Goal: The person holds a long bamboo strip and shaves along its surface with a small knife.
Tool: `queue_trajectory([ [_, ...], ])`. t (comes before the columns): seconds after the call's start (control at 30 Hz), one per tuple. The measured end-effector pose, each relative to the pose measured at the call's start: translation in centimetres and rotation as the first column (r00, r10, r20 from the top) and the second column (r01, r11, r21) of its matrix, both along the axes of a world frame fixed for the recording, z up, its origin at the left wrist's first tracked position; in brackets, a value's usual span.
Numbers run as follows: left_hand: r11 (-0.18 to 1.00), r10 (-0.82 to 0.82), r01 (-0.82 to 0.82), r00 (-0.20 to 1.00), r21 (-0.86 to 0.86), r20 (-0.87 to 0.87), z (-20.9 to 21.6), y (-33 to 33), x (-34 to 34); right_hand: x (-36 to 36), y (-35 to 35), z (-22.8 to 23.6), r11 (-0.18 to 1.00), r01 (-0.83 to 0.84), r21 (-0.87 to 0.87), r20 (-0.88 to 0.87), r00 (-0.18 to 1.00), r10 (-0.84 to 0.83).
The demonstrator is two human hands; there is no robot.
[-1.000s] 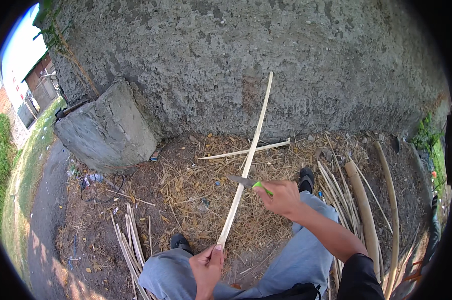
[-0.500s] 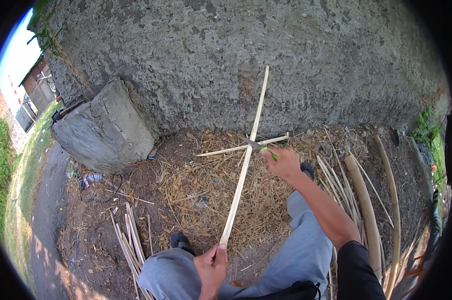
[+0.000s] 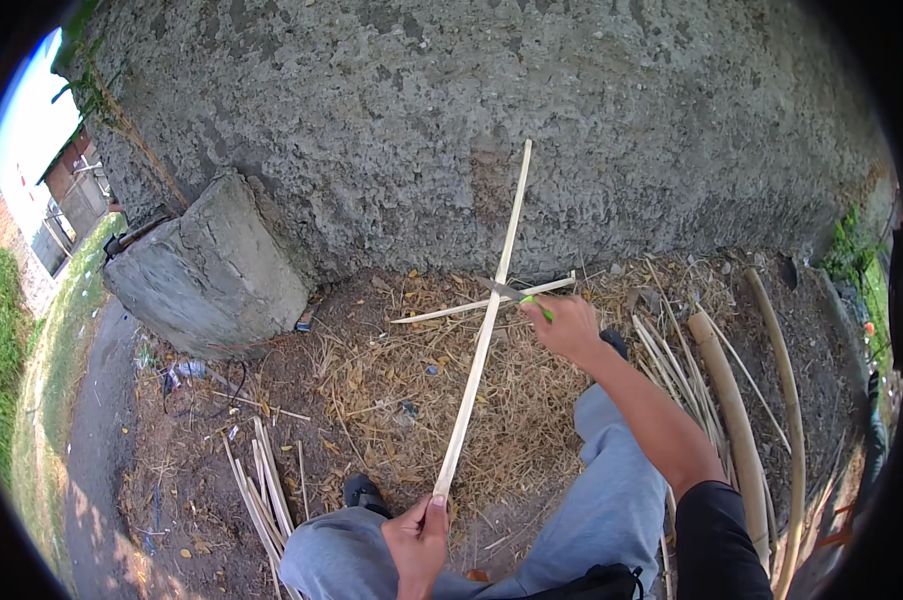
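Note:
My left hand (image 3: 417,538) is closed round the near end of a long pale split-bamboo strip (image 3: 474,385), thumb on top. The strip slants away from me, its far end in front of the rough wall. My right hand (image 3: 569,328) grips a knife (image 3: 508,291) by its green handle, and the blade lies across the strip around mid-length. Beneath that spot a shorter bamboo piece (image 3: 433,315) rests crosswise on the ground; whether the strip touches it I cannot tell.
A grey rough wall (image 3: 371,120) rises ahead, with a concrete block (image 3: 211,270) at left. Thin bamboo strips (image 3: 261,490) lie by my left leg. On the right are more strips (image 3: 676,365) and thick bamboo poles (image 3: 736,430). Wood shavings (image 3: 401,380) cover the ground.
The knife and my right hand have shifted very slightly left. The strip's far end sits a little lower and further left; both hands keep their grips.

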State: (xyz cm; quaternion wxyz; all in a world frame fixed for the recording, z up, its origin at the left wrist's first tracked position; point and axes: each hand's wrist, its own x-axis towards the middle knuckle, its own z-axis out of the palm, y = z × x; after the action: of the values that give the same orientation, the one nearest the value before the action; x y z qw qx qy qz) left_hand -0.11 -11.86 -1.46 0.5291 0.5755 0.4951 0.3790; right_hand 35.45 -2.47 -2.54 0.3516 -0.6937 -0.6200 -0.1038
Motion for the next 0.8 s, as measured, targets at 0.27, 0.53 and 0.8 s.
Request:
queue_trajectory([
  [0.27,1.0,0.0,0.0,1.0,-0.011,-0.004,0.2,0.2,0.2,1.5,0.6,1.7,0.999,0.032,0.012,0.085,0.996,-0.033],
  [0.53,0.996,0.054,-0.05,0.997,-0.078,0.048,0.9,0.4,-0.2,-4.7,-2.9,2.5,0.984,-0.169,-0.054,0.052,0.984,0.172],
  [0.8,0.996,0.046,-0.042,0.998,-0.073,0.047,0.0,0.3,-0.2,-16.8,-14.1,1.8,0.946,-0.3,-0.121,-0.219,0.938,0.269],
])
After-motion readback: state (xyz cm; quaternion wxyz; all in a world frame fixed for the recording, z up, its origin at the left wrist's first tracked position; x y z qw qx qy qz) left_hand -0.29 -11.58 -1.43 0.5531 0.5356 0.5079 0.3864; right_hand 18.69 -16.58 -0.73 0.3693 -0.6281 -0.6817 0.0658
